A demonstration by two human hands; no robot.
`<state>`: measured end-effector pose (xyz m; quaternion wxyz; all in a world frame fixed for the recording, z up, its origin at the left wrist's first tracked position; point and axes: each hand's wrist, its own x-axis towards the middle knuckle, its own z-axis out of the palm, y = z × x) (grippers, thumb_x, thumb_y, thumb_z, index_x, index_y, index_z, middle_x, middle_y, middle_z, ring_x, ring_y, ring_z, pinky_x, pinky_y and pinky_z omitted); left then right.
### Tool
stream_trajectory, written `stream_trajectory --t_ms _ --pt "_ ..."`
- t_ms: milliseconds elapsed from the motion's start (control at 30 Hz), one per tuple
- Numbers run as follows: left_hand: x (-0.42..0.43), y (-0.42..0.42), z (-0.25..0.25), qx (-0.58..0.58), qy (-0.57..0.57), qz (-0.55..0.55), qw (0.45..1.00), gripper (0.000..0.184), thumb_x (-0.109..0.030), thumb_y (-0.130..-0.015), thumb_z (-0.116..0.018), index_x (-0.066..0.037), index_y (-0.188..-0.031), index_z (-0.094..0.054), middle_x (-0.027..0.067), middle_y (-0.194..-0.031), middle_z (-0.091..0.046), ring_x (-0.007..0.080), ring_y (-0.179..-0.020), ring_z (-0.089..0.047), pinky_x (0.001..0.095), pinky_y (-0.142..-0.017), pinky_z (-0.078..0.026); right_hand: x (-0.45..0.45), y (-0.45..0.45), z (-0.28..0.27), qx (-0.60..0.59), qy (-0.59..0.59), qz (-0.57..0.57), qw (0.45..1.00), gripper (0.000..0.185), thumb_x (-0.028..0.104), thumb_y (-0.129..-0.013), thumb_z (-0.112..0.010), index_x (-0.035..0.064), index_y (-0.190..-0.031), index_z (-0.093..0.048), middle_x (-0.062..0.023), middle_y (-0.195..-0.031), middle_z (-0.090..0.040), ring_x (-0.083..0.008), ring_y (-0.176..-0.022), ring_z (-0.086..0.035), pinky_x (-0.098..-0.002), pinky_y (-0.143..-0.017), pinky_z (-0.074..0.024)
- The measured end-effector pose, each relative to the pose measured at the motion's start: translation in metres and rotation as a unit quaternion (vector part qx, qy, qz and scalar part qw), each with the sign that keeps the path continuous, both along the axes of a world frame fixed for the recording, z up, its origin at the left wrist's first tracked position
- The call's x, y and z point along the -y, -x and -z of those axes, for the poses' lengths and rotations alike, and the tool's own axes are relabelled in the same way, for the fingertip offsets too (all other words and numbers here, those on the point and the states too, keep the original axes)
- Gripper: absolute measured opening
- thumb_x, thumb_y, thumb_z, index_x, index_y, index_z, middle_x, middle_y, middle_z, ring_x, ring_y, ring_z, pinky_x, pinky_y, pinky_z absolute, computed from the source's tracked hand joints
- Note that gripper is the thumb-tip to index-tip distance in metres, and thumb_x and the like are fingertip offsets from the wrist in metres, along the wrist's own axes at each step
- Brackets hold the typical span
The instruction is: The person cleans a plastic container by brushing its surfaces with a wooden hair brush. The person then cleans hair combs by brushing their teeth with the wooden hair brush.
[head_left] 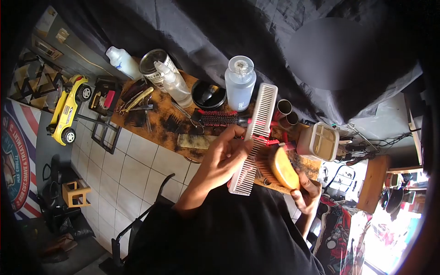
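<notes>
**First speaker:** Where do things stand at the scorched-brown wooden table (158, 110)?

**Second speaker:** Mid-action, by all appearances. A left hand (220, 160) grips a long white wide-toothed comb (260, 126) near its middle, thumb and fingers pinched together, its length slanting above the tabletop.

**First speaker:** And the other hand?

**Second speaker:** The right hand (308, 190) grasps an oval brush with a glossy yellow-brown back (283, 169) by its lower end. Its brown bristles face the comb's teeth, very close; whether they touch cannot be told.

**First speaker:** What looks done, and what is left?

**Second speaker:** Both pieces are off the table and brought together, so picking up is done. Setting down is not: neither rests on a surface. The teeth show no clear residue at this scale, so how much brushing is complete, or remains, cannot be judged.

**First speaker:** What surrounds them?

**Second speaker:** Beyond the hands, a black round brush with red bristles (217, 118) lies on the table, near a flat cream-coloured comb (195, 140). A tall translucent pale-blue bottle (240, 87) stands behind, with a round black bowl (197, 101) and a clear plastic spray bottle (176, 87) to its left. An open, whitish square tub (308, 143) sits at the right end.
</notes>
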<state>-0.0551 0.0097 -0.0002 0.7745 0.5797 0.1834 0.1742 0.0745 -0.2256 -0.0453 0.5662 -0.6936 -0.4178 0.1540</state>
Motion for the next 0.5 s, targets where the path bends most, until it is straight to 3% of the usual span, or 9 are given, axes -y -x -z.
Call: stream_trajectory --t_ms 67,133,233,267,333,367,400,500 --pt "0.008 -0.005 0.002 0.010 0.001 0.031 0.999 0.009 -0.010 -0.094 -0.054 -0.005 -0.099 -0.048 -0.0074 -0.062 -0.044 -0.0026 -0.055 -0.037 0.0180 -0.047 -0.026 0.004 -0.002 -0.001 0.037 -0.020 -0.024 0.999 0.059 0.035 -0.081 -0.066 -0.0069 -0.121 -0.055 -0.0188 -0.087 -0.068 -0.0198 -0.077 -0.066 -0.0282 -0.072 -0.0489" --pt "0.014 -0.011 0.002 0.035 -0.040 0.052 0.997 0.014 -0.015 -0.093 -0.057 -0.005 -0.098 -0.048 -0.0032 -0.071 -0.051 -0.0014 -0.061 -0.042 0.0174 -0.051 -0.032 -0.006 -0.001 -0.003 0.087 -0.083 -0.046 0.992 0.062 0.039 -0.080 -0.068 -0.0054 -0.122 -0.055 -0.0184 -0.085 -0.068 -0.0217 -0.075 -0.067 -0.0294 -0.071 -0.0500" --pt "0.015 -0.019 0.006 -0.061 0.074 0.117 0.988 0.017 -0.015 -0.091 -0.059 -0.004 -0.100 -0.050 -0.0007 -0.080 -0.059 0.0022 -0.067 -0.051 0.0181 -0.057 -0.040 -0.021 0.007 -0.019 0.104 -0.088 -0.051 0.989 0.063 0.041 -0.075 -0.073 -0.0019 -0.119 -0.059 -0.0168 -0.083 -0.068 -0.0251 -0.072 -0.068 -0.0313 -0.069 -0.0520" --pt "0.019 -0.020 0.010 0.014 0.053 0.110 0.992 0.017 -0.015 -0.091 -0.061 -0.004 -0.100 -0.051 -0.0009 -0.080 -0.058 0.0033 -0.066 -0.052 0.0199 -0.057 -0.042 -0.021 0.006 -0.024 0.099 -0.055 -0.065 0.991 0.062 0.040 -0.075 -0.073 -0.0020 -0.119 -0.059 -0.0170 -0.084 -0.068 -0.0250 -0.072 -0.068 -0.0313 -0.069 -0.0520" --pt "0.012 -0.018 0.008 0.027 -0.029 0.079 0.996 0.018 -0.014 -0.090 -0.062 -0.004 -0.100 -0.051 -0.0014 -0.079 -0.058 0.0035 -0.067 -0.051 0.0204 -0.059 -0.043 -0.024 0.005 -0.030 0.089 0.008 -0.093 0.992 0.061 0.039 -0.076 -0.073 -0.0022 -0.118 -0.059 -0.0174 -0.086 -0.069 -0.0249 -0.072 -0.068 -0.0313 -0.070 -0.0520" --pt "0.007 -0.012 0.001 -0.006 0.036 0.075 0.997 0.021 -0.013 -0.089 -0.062 -0.003 -0.103 -0.051 -0.0002 -0.081 -0.060 0.0025 -0.069 -0.053 0.0196 -0.061 -0.043 -0.025 0.004 -0.031 0.084 0.039 -0.108 0.990 0.060 0.039 -0.076 -0.073 -0.0022 -0.118 -0.060 -0.0176 -0.087 -0.069 -0.0248 -0.072 -0.068 -0.0313 -0.070 -0.0520" --pt "0.004 -0.006 0.013 0.084 0.075 0.064 0.992 0.024 -0.013 -0.090 -0.061 -0.002 -0.108 -0.049 0.0023 -0.084 -0.062 0.0021 -0.072 -0.055 0.0185 -0.063 -0.044 -0.021 0.001 -0.029 0.076 0.029 -0.095 0.992 0.059 0.038 -0.077 -0.072 -0.0037 -0.117 -0.059 -0.0190 -0.090 -0.069 -0.0233 -0.072 -0.068 -0.0312 -0.070 -0.0520" --pt "-0.008 0.004 -0.009 0.092 0.144 0.058 0.984 0.024 -0.013 -0.092 -0.057 -0.001 -0.111 -0.048 0.0046 -0.082 -0.063 0.0040 -0.066 -0.057 0.0192 -0.059 -0.047 0.006 -0.014 -0.017 0.116 0.071 -0.018 0.991 0.060 0.038 -0.079 -0.070 -0.0060 -0.119 -0.058 -0.0187 -0.080 -0.067 -0.0166 -0.063 -0.062 -0.0285 -0.061 -0.0485"
